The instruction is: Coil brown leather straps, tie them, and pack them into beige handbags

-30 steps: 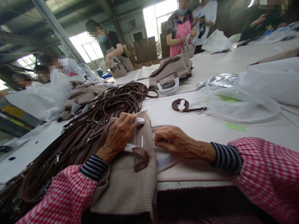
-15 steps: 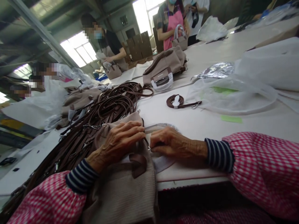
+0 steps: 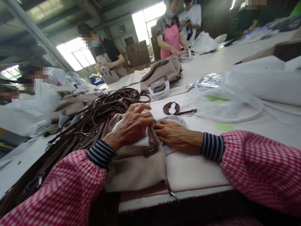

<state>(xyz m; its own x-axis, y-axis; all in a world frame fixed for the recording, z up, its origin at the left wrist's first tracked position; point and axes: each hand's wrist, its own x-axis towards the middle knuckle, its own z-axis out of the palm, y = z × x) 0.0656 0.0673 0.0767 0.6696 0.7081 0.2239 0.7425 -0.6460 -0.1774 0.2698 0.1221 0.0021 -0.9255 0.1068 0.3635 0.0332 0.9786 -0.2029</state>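
A taupe ribbed handbag [image 3: 138, 169] lies on its side at the table's front edge, its zipper running along the right side. My left hand [image 3: 134, 125] is bent over the bag's far end, fingertips at the zipper edge and one finger raised. My right hand [image 3: 175, 133] meets it from the right, fingers on the same edge and thumb hidden. A small dark tip shows between the two hands. Below my left hand are a brown leather handle [image 3: 151, 149] and a piece of white wrapping [image 3: 142, 142]. A wrapped handle [image 3: 176, 120] lies behind my right hand.
Brown straps [image 3: 94, 125] with metal clips are heaped to the left. A coiled strap [image 3: 171, 108], another taupe bag [image 3: 162, 72], clear plastic [image 3: 230, 105] and a green slip [image 3: 224, 126] lie beyond. Co-workers handle bags across the table [image 3: 199, 169].
The bag has swung and shifted right and away, its near end now on the table. My left hand has moved right to the zipper edge. My right hand has flattened from a pinch.
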